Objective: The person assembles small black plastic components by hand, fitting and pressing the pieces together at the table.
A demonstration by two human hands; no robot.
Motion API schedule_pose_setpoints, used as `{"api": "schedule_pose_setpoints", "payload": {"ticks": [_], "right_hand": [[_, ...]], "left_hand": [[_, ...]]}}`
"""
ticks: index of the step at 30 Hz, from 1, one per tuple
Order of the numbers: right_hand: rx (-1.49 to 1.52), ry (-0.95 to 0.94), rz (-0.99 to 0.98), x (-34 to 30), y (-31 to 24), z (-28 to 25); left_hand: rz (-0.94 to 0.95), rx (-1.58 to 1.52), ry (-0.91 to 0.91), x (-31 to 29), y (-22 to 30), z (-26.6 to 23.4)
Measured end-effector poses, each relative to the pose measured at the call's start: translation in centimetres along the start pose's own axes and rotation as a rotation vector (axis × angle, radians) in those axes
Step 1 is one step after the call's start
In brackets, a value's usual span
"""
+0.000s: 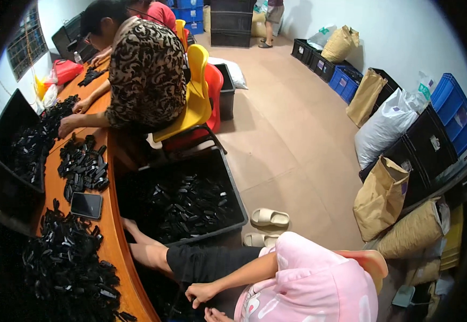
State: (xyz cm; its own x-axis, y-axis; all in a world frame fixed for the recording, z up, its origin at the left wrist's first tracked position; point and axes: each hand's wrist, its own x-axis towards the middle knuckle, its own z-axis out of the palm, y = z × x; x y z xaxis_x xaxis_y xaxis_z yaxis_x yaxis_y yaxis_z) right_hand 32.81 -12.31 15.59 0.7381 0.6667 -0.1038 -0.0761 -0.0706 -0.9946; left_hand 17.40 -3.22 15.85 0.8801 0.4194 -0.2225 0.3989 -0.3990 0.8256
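Observation:
My right hand (202,293) is over my lap at the lower edge, its fingers curled round a small dark piece too hidden to name. Just below, my left hand (217,315) is partly cut off by the picture's edge; its visible fingers look slightly apart, with nothing plain in them. To the left, a heap of small, glossy black elongated pieces (70,263) lies on the curved wooden table (116,212). Beyond it are a dark phone (86,205) and a smaller pile of similar pieces (83,163). A large black bin (233,185) beside my legs holds more of them.
A co-worker in a patterned top (147,70) sits on a yellow chair (197,86), hands at a tipped black crate (13,139). Beige slippers (269,217) lie on the floor. Sacks (383,126), paper bags (381,198) and blue crates (453,112) line the right wall.

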Motion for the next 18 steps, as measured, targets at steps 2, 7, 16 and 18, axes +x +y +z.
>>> {"api": "schedule_pose_setpoints", "payload": {"ticks": [2,7,16,18], "right_hand": [[0.066,-0.037,0.048,0.0,0.2,-0.6],[-0.032,-0.060,0.065,0.7,0.8,-0.5],[0.002,-0.059,0.004,0.8,1.7,-0.1],[0.038,-0.041,-0.039,0.8,1.9,0.0]], "left_hand": [[0.107,-0.028,0.082,-0.4,1.8,0.1],[0.188,-0.025,0.092,0.8,-0.1,0.7],[0.286,-0.074,0.158,0.8,1.3,0.8],[0.221,-0.102,0.148,0.6,1.4,0.7]]}}
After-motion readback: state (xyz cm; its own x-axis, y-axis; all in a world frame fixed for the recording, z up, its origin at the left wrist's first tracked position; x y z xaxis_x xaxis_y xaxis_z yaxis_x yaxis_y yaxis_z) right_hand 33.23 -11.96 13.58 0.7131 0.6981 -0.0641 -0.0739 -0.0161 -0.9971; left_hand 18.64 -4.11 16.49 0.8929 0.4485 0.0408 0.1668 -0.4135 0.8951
